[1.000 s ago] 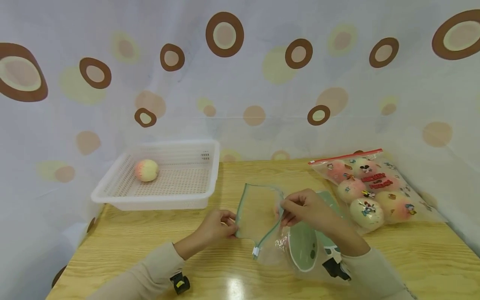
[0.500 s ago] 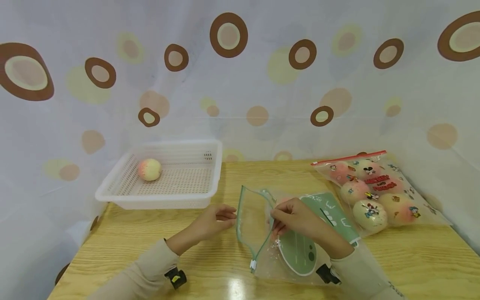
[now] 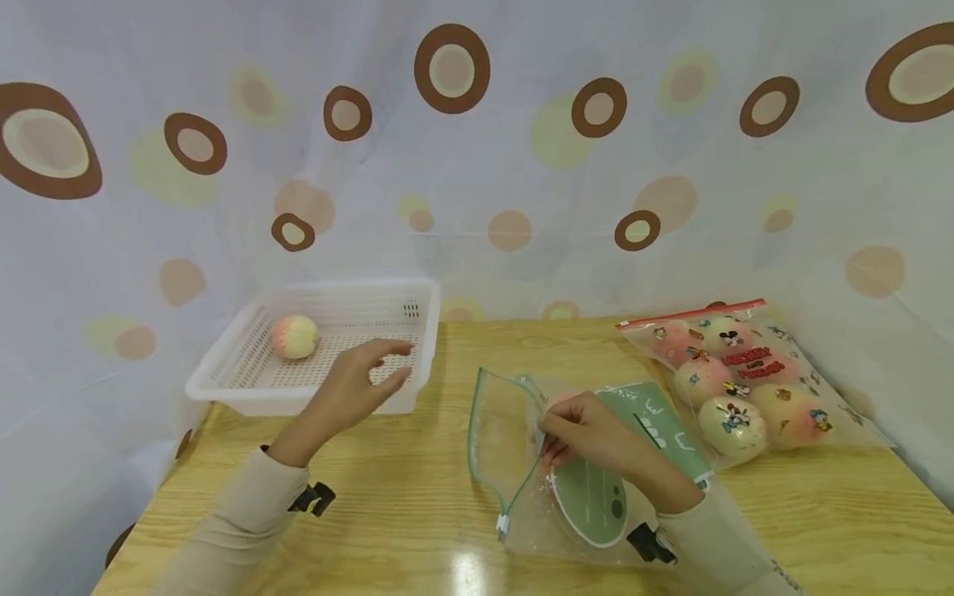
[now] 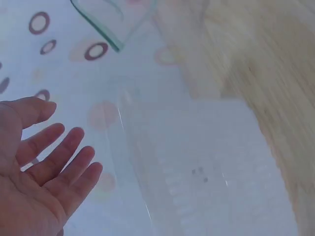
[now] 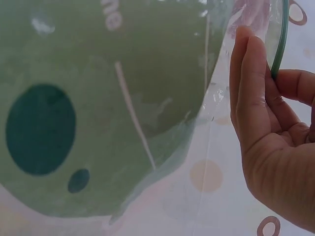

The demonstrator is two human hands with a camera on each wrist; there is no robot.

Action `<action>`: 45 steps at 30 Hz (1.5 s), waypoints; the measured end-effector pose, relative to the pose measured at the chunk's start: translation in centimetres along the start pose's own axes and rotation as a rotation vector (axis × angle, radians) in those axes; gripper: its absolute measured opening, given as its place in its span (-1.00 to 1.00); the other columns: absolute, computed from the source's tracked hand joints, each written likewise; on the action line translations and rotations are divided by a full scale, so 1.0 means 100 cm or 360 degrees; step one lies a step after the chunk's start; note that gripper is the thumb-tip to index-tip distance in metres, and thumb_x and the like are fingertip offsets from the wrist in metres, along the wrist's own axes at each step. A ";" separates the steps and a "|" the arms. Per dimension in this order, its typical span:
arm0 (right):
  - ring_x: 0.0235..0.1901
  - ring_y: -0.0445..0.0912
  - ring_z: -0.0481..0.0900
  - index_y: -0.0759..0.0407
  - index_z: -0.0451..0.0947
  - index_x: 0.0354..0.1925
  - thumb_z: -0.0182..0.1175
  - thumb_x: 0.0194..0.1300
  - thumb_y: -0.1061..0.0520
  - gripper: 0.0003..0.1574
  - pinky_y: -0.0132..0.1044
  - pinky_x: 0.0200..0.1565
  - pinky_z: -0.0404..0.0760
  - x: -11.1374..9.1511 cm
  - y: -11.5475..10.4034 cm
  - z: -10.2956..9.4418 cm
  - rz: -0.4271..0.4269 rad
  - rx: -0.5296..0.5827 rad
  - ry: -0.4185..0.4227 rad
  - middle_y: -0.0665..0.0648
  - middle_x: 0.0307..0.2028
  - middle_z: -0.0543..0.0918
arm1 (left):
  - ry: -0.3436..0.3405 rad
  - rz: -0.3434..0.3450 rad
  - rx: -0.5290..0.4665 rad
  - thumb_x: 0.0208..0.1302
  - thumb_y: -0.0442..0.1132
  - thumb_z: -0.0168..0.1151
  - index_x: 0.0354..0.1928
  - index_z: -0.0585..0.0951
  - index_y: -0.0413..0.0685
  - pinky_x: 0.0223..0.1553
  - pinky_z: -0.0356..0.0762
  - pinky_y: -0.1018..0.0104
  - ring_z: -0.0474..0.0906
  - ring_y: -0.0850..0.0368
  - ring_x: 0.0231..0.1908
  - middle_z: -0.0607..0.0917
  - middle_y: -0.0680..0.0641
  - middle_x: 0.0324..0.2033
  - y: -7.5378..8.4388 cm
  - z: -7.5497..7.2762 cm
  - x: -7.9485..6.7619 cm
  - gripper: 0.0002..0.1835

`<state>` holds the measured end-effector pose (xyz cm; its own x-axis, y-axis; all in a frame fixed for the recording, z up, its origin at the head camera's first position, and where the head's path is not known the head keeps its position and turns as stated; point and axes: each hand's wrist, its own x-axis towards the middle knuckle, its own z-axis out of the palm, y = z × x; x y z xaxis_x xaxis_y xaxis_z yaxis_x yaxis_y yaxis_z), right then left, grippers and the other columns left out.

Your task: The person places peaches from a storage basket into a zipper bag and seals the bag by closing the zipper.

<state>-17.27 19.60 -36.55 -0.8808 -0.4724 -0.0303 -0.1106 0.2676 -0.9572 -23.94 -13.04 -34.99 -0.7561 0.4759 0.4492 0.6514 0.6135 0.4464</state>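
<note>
My right hand (image 3: 589,434) pinches the green zip edge of a clear slider bag (image 3: 522,517) printed with a green oval. The bag lies on the table with its mouth spread and facing left; a pinkish round thing shows partly behind the hand. In the right wrist view the thumb and index finger grip the green strip (image 5: 280,44). My left hand (image 3: 358,385) is in the air at the front right of a white basket (image 3: 380,401), fingers spread, holding nothing. One peach (image 3: 294,337) sits in the basket's left part, apart from the hand.
A clear bag with a red zip (image 3: 756,364), filled with several peaches, lies at the right back of the wooden table (image 3: 417,530). A patterned curtain (image 3: 507,149) hangs behind. Black straps with small devices are on both wrists.
My left hand has let go of the bag's left edge and moved left and up to the basket. The right hand has shifted slightly left with the bag, still pinching its edge.
</note>
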 end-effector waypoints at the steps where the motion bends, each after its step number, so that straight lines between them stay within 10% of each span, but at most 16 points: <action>1: -0.51 -0.07 0.68 0.52 0.56 -0.38 -0.01 0.43 0.22 -0.61 -0.29 -0.42 0.68 0.000 -0.001 -0.001 -0.0010 0.0003 -0.0004 0.27 -0.51 0.66 | 0.0062 0.0017 0.0096 0.26 -0.29 0.28 0.11 0.57 -0.20 0.02 0.54 -0.02 0.54 -0.12 0.06 0.63 -0.19 0.03 -0.007 -0.005 0.002 -0.62; 8: -0.49 -0.05 0.69 0.52 0.56 -0.38 -0.01 0.44 0.22 -0.62 -0.27 -0.40 0.68 -0.001 -0.001 -0.006 -0.0013 -0.0023 0.0014 0.30 -0.50 0.67 | 0.0294 -0.0098 0.0650 0.22 -0.33 0.26 0.11 0.52 -0.31 0.02 0.44 -0.20 0.32 -0.36 0.17 0.41 -0.38 0.18 -0.068 -0.031 0.004 -0.59; 16: -0.48 -0.04 0.69 0.52 0.56 -0.36 0.00 0.44 0.21 -0.62 -0.26 -0.40 0.68 -0.003 0.002 -0.006 -0.0019 -0.0018 0.0003 0.28 -0.49 0.67 | -0.0145 -0.0490 0.0722 0.34 -0.24 0.09 0.26 0.32 -0.44 0.19 0.14 -0.37 0.00 -0.52 0.29 0.11 -0.54 0.30 -0.108 -0.045 -0.007 -0.46; 25: -0.46 -0.04 0.69 0.50 0.57 -0.35 0.00 0.44 0.20 -0.62 -0.26 -0.38 0.68 -0.003 0.004 -0.007 -0.0017 -0.0037 0.0015 0.26 -0.48 0.68 | -0.0420 -0.0824 0.0646 0.34 -0.08 0.07 0.41 0.04 -0.44 0.12 0.09 -0.51 -0.21 -0.58 0.32 -0.11 -0.55 0.36 -0.127 -0.046 0.000 -0.21; 45: -0.46 -0.03 0.70 0.49 0.58 -0.35 -0.01 0.46 0.20 -0.61 -0.28 -0.40 0.68 -0.002 0.005 -0.005 0.0005 -0.0054 -0.0008 0.27 -0.49 0.68 | -0.0543 -0.0939 0.0658 0.25 -0.08 0.21 0.40 -0.15 -0.55 0.05 0.30 -0.38 0.01 -0.62 0.23 0.10 -0.64 0.24 -0.135 -0.043 -0.001 -0.01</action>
<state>-17.36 20.22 -36.89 -0.8790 -0.4756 -0.0350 -0.1233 0.2977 -0.9467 -32.42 -24.12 -37.73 -0.9901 0.1251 -0.0636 0.1116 0.9767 0.1835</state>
